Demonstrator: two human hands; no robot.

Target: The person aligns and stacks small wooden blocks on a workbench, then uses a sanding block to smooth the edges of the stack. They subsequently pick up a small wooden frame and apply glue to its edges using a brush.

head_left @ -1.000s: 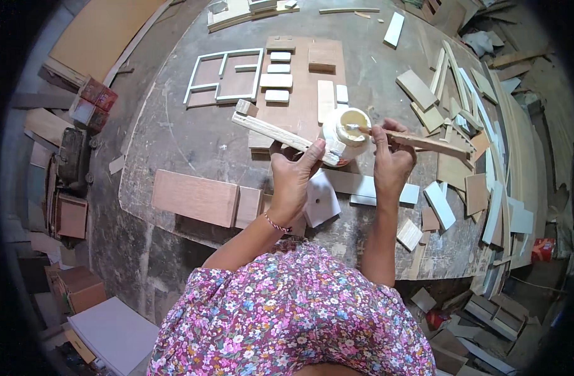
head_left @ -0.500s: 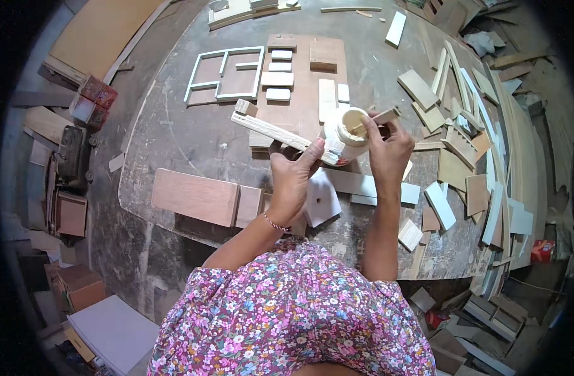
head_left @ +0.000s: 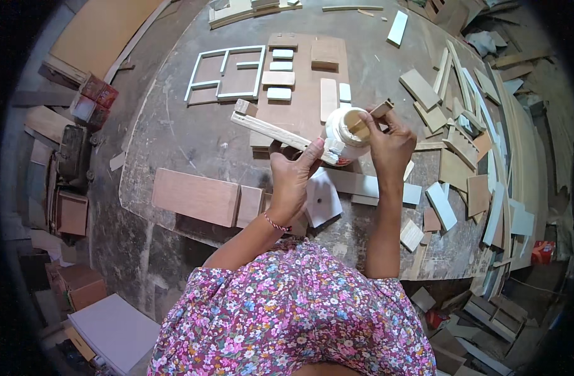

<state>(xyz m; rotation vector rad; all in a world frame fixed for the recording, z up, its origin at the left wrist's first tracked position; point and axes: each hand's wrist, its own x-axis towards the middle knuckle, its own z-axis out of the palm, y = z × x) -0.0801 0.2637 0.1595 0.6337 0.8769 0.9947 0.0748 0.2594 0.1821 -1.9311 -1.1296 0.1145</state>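
My left hand (head_left: 291, 178) is closed around a pale wooden strip (head_left: 271, 130) that slants up to the left, with a small wood block (head_left: 245, 108) at its far end. Against the strip's near end leans an open white jar (head_left: 342, 149), its mouth tilted toward me; whether my left fingers also support it is hidden. White paste marks the strip beside the jar. Over the jar's mouth, my right hand (head_left: 392, 145) pinches a thin flat wooden stick (head_left: 382, 109), whose lower end reaches inside the jar.
Beyond my hands lies a brown board (head_left: 302, 47) with several small blocks, beside a white-edged divided frame (head_left: 205, 74). Pinkish planks (head_left: 196, 196) and a white strip (head_left: 387, 188) line the near side. Loose offcuts (head_left: 453, 169) crowd the table's right.
My right hand has shifted slightly, and the stick sits at a different angle in the jar. The left hand and the wooden strip stay nearly still.
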